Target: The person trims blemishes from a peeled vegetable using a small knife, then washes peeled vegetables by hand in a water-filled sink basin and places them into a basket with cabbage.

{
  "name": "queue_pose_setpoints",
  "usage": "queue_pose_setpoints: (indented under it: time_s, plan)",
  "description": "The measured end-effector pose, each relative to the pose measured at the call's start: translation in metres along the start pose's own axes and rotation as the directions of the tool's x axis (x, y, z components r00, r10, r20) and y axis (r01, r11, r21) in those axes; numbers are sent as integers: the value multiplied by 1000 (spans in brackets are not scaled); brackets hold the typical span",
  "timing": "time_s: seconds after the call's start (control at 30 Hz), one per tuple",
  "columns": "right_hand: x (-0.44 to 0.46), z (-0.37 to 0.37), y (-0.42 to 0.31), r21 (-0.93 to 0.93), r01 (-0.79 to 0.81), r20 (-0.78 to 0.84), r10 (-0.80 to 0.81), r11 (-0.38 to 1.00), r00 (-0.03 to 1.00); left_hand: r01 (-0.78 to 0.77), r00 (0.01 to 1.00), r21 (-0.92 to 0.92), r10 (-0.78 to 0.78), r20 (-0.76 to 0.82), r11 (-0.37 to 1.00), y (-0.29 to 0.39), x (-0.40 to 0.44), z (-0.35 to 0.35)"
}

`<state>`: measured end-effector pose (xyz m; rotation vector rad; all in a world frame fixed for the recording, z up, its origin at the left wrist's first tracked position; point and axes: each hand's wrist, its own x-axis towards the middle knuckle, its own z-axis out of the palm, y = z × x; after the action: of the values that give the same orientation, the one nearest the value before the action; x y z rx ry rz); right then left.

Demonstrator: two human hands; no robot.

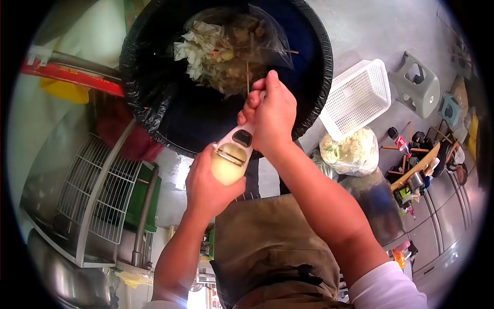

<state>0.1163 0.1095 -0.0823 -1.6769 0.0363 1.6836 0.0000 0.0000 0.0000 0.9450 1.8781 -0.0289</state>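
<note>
A pale yellow, peeled-looking vegetable, perhaps a potato, rests in my left hand, whose fingers wrap round its side. My right hand grips the handle of a white peeler. The peeler's metal blade lies across the top of the vegetable. Both hands are over the near edge of a large bin lined with a black bag. Food scraps and crumpled white paper lie inside the bin, with a clear plastic bag and thin sticks.
Right of the bin are a white perforated basket, a grey stool and a bag of cauliflower. A wire rack stands at the left below a red bar. Steel cabinets are at the lower right.
</note>
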Motion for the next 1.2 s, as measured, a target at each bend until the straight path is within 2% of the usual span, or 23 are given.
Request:
queue_pose_setpoints:
  time_s: [0.07,0.1,0.17,0.2,0.33,0.37,0.4,0.43,0.47,0.5,0.57,0.63,0.7,0.73,0.77,0.83,0.9,0.93,1.03,1.07,1.17,1.2]
  plan:
    - [25,-7,6,-189,269,54,-263,945,963,-8,999,-8,8,51,1000,1,-3,-6]
    - [49,-25,2,-324,429,86,-425,843,901,-40,996,-59,45,82,997,-1,0,-1]
    - [41,-18,-23,-185,160,-17,-166,970,986,-56,996,-95,63,67,994,-3,2,-3]
    - [32,-11,-25,-166,102,-3,-104,981,995,-61,997,-66,63,32,996,-6,3,-2]
    - [-12,9,-18,-40,-173,3,174,984,985,-5,998,-42,8,63,999,0,7,0]
    - [-11,6,-9,-37,-142,50,144,989,988,-21,998,-75,25,56,997,-1,4,0]
    - [5,-2,1,-130,64,30,-61,989,998,-37,998,-105,42,42,994,-5,3,-2]
    - [28,-11,5,-222,263,29,-264,939,964,-53,998,-134,57,26,990,-9,0,-5]
    - [46,-19,-1,-266,337,38,-339,903,940,-28,999,-174,34,35,984,-13,-7,-8]
    - [49,-15,-18,-76,149,-89,-156,986,984,-15,999,-217,24,38,976,-18,-10,-11]
    - [38,-8,-37,-51,169,3,-169,984,986,43,998,-299,-27,58,953,-25,-10,-14]
    - [18,5,-46,22,70,37,-71,997,997,121,989,-372,-79,125,920,-26,-5,-15]
    - [14,7,-45,75,79,78,-85,994,993,107,992,-468,-60,114,877,-31,-4,-8]
    - [29,-5,-28,-49,227,103,-221,973,970,128,990,-539,-74,120,832,-26,-6,-7]
    - [40,-14,-18,-162,185,52,-179,969,983,148,988,-606,-89,127,782,-21,-10,-8]
    - [23,-13,-27,62,32,-29,-30,998,999,96,995,-617,-51,91,781,-15,-12,-11]
    - [-8,-8,-42,147,72,54,-81,987,995,35,999,-588,-13,42,808,-18,-22,-10]
    - [-24,-8,-48,191,70,71,-85,979,994,39,998,-747,10,60,664,-18,-26,-11]
    - [-57,-5,-67,272,80,118,-116,959,986,179,984,-939,-52,171,293,-18,-33,-11]
    - [-64,-6,-72,288,79,123,-119,954,985,177,983,-942,-10,182,286,-17,-37,-14]
    - [-84,-8,-90,289,79,133,-122,954,984,75,990,-906,75,116,417,-9,-50,-18]
    - [-91,-10,-96,284,80,154,-128,956,980,80,988,-903,88,128,422,-1,-56,-23]
